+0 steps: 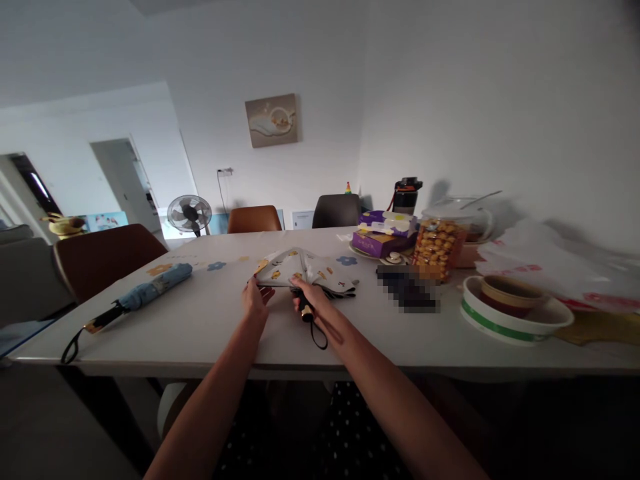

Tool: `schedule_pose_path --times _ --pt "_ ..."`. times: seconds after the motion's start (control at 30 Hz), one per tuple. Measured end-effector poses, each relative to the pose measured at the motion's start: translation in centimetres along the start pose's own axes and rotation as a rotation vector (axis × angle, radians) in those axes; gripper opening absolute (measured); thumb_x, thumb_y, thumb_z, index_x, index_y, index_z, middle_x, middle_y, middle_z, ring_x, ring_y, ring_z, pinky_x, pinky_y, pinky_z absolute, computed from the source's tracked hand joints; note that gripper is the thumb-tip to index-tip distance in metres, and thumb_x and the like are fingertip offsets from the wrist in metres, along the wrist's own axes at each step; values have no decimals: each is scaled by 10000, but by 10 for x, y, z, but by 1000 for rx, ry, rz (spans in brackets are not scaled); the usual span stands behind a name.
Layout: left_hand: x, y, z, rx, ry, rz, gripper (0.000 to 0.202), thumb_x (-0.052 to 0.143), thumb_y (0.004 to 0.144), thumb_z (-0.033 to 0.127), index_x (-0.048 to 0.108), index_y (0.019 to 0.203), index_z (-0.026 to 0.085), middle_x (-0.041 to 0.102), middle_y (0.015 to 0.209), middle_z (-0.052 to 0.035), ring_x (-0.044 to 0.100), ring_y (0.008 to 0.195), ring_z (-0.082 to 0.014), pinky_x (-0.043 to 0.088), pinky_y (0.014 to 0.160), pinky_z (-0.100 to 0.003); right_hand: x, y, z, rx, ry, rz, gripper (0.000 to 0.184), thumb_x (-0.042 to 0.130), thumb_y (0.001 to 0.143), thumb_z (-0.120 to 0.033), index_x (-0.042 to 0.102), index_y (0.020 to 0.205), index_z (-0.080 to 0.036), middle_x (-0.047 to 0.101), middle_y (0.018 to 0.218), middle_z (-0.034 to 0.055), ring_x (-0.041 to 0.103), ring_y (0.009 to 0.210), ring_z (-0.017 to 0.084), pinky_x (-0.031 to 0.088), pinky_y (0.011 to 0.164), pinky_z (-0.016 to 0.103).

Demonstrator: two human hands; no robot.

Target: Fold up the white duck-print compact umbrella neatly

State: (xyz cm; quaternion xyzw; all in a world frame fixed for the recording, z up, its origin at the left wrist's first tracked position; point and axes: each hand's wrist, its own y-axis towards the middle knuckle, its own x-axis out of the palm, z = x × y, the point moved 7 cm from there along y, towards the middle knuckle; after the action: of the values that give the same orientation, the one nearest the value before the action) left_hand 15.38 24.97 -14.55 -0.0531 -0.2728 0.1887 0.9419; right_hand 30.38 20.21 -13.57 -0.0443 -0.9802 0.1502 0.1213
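A white umbrella (305,265) with a small yellow and dark print lies loosely gathered over the table in front of me, its canopy not wrapped tight. My right hand (309,300) is closed around its dark handle, from which a black wrist strap hangs. At the canopy's left edge, my left hand (256,295) pinches the fabric between thumb and fingers. Off to the left rests a second umbrella (153,288), blue and rolled up, with a black and gold handle and a strap near the table's front edge.
On the right stand a jar of round snacks (439,245), purple boxes (383,241), a black flask (406,195), stacked paper bowls (515,310) and a white plastic bag (555,263). A blurred-out dark item (409,290) lies nearer. Chairs (255,219) line the table's far side.
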Motion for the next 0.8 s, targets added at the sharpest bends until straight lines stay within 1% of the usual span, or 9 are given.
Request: schedule_pose_path --times 0.17,0.27,0.33,0.37,0.4,0.47,0.57,0.67,0.8 --pt "-3 4 -2 71 132 66 45 442 751 178 478 778 182 500 661 7 548 574 -113 514 619 -286 -11 4 -4 -58 -138 183 219 604 733 -314 521 610 -154 480 362 -11 440 273 113 351 256 208" --pt "-13 6 5 153 164 158 158 458 721 104 481 846 199 536 837 -22 580 835 -144 494 760 -297 -11 7 -1 -63 -175 202 133 595 706 -256 541 640 -154 475 346 -15 441 265 127 358 255 220" --pt "-17 3 15 281 193 205 266 464 703 56 483 910 222 533 1000 -29 522 1036 -143 435 882 -277 -12 8 0 -82 -181 214 105 600 694 -244 550 673 -154 465 333 -20 437 260 134 352 250 226" --pt "-15 -1 21 370 222 191 301 464 699 40 487 929 231 527 1054 -28 490 1093 -141 403 923 -268 -12 9 0 -94 -181 221 106 609 690 -244 555 687 -153 463 328 -19 436 258 139 348 247 229" --pt "-9 -5 25 457 256 146 317 463 699 32 497 940 236 528 1077 -28 476 1114 -143 382 945 -264 -12 9 -1 -108 -179 226 113 620 686 -248 560 699 -152 464 325 -16 437 258 144 346 246 232" --pt "14 -14 25 555 309 -36 302 478 713 54 531 950 233 556 1048 -40 505 1074 -165 388 934 -278 -12 11 -2 -130 -179 220 142 650 675 -266 569 703 -152 476 326 -1 445 261 152 347 247 239" --pt "52 -21 11 470 338 -316 247 570 718 153 578 956 221 593 1002 -54 544 1019 -197 416 887 -294 -10 13 -1 -138 -217 202 198 687 653 -316 570 669 -158 478 325 10 447 261 154 339 243 241" --pt "79 -19 7 401 472 -366 247 663 680 237 578 910 211 610 990 -61 523 1071 -225 397 912 -309 -5 12 0 -151 -266 151 234 675 654 -359 553 646 -160 476 327 9 443 254 152 337 242 241" --pt "95 -7 16 302 528 -339 289 693 666 286 548 899 199 627 913 -66 559 996 -236 424 878 -340 3 8 -1 -190 -254 47 178 615 662 -304 509 623 -166 500 346 13 462 265 156 359 251 242"
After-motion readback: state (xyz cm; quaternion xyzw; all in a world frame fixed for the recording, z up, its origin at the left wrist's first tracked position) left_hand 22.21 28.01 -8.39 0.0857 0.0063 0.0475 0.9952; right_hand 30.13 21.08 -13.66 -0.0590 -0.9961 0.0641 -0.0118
